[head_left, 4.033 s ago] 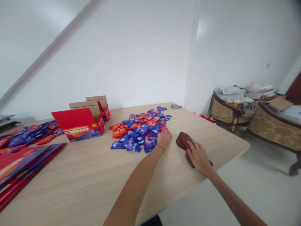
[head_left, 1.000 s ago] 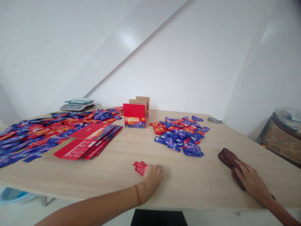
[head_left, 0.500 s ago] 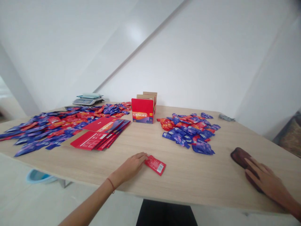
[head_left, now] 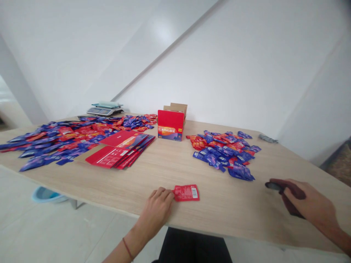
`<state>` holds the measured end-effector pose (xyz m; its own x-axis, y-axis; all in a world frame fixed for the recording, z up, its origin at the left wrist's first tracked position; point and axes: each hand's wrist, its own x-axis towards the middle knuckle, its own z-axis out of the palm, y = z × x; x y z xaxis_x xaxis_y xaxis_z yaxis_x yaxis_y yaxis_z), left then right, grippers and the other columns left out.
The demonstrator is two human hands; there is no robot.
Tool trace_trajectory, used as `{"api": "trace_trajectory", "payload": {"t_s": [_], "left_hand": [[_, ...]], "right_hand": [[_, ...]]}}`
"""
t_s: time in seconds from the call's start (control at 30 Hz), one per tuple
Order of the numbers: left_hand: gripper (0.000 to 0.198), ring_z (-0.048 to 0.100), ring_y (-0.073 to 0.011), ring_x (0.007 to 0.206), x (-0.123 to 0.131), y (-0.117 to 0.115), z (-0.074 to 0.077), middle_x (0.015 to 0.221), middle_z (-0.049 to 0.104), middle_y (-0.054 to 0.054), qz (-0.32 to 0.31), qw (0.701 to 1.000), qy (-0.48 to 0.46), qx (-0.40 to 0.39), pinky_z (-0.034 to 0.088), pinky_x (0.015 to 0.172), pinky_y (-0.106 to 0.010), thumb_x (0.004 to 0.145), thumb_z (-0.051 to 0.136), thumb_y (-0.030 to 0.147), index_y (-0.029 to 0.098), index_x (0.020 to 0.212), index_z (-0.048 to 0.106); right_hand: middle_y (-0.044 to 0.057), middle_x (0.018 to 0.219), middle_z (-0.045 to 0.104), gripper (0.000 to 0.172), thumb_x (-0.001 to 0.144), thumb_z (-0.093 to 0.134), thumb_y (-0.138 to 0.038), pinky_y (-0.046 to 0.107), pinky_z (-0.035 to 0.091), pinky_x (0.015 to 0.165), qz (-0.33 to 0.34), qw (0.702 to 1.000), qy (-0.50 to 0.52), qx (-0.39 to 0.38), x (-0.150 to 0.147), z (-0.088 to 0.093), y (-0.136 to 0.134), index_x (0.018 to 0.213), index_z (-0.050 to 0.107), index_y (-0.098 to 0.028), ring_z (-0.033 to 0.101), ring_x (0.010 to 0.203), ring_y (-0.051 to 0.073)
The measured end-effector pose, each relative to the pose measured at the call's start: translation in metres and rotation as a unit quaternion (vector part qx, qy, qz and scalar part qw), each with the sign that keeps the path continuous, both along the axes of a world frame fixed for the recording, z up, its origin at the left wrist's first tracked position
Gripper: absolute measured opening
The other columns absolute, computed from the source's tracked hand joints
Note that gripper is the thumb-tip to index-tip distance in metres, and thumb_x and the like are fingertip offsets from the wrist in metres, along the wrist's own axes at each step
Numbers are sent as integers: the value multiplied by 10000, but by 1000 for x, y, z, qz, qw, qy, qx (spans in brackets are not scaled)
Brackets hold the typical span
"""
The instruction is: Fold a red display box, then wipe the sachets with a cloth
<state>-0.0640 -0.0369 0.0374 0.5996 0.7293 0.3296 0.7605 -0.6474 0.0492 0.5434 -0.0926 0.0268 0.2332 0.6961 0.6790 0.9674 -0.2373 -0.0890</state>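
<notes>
My left hand [head_left: 157, 206] rests at the near edge of the wooden table [head_left: 153, 171], its fingertips touching the left end of a single red sachet [head_left: 187, 193] that lies flat. My right hand [head_left: 311, 204] is curled around a dark brown cloth [head_left: 287, 190] at the right of the table, lifting its near part. A pile of blue and red sachets [head_left: 225, 151] lies beyond, between the two hands. An open red carton [head_left: 171, 124] stands upright at the back middle.
A stack of flat red carton blanks [head_left: 120, 149] lies left of centre. A wide spread of blue and red sachets [head_left: 55, 140] covers the left side. A scale [head_left: 104, 108] sits at the far left back. A blue basin [head_left: 45, 195] is on the floor.
My left hand carried one red sachet from the pile to the table's near edge, laid it down and turned it flat. My right hand went from lying on the cloth to gripping it.
</notes>
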Motion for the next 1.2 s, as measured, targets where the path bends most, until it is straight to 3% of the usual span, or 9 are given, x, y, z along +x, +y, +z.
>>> {"api": "trace_trajectory", "payload": {"t_s": [0.1, 0.2, 0.33, 0.5, 0.6, 0.73, 0.93, 1.2], "left_hand": [[213, 598, -234, 1096, -2, -11, 0, 1189, 688, -66, -31, 999, -29, 1, 501, 976, -377, 1005, 570, 168, 232, 1181, 670], [302, 587, -247, 1103, -3, -20, -3, 1197, 670, -82, -55, 997, -47, -3, 519, 984, -394, 1003, 566, 171, 231, 1289, 641], [374, 582, -274, 1112, -1, -27, -11, 1180, 658, -106, -73, 996, -59, -1, 549, 977, -439, 1002, 559, 152, 197, 1371, 595], [365, 608, -267, 1109, 6, -33, -17, 1198, 671, -117, -97, 990, -98, 13, 567, 994, -446, 1025, 530, 178, 190, 1385, 594], [383, 620, -264, 1136, 11, -34, -19, 1232, 681, -119, -116, 987, -114, 17, 564, 1026, -449, 1024, 514, 163, 179, 1400, 586], [354, 621, -257, 1184, 14, -31, -23, 1261, 679, -123, -137, 984, -114, 20, 563, 1049, -424, 1038, 498, 157, 160, 1376, 604], [345, 617, -237, 1232, 15, -26, -27, 1320, 669, -115, -148, 979, -140, 30, 537, 1105, -393, 1051, 491, 177, 159, 1370, 620], [343, 648, -253, 1160, 14, -26, -33, 1233, 694, -114, -131, 981, -143, 12, 570, 1043, -418, 1047, 498, 183, 180, 1364, 631]], "right_hand": [[76, 1113, 746, 408, 888, 495, -536, 404, 533, 768, 51, 997, -17, 61, -75, 45, 3, 1151, 692, -294, 712, 967, 304], [69, 1144, 729, 362, 925, 540, -478, 354, 525, 884, 147, 985, -40, 78, -141, 75, 9, 1165, 693, -254, 701, 1014, 256], [69, 1172, 706, 337, 927, 607, -378, 384, 526, 961, 248, 963, -77, 76, -207, 91, 18, 1233, 679, -257, 680, 1057, 259], [75, 1183, 691, 327, 933, 612, -289, 416, 554, 938, 350, 933, -57, 59, -274, 106, 34, 1255, 659, -258, 669, 1068, 269], [70, 1175, 695, 315, 934, 597, -252, 418, 558, 924, 391, 920, -2, 9, -308, 109, 44, 1242, 662, -264, 667, 1063, 268], [64, 1190, 694, 318, 929, 604, -243, 436, 548, 966, 424, 902, 67, -42, -335, 102, 56, 1240, 663, -271, 655, 1093, 269], [57, 1167, 696, 334, 902, 619, -206, 411, 546, 954, 474, 864, 132, -104, -357, 91, 65, 1224, 674, -272, 650, 1064, 242], [47, 1173, 711, 418, 838, 655, -171, 366, 535, 949, 504, 830, 144, -192, -375, 77, 66, 1241, 704, -269, 666, 1029, 218]]}}
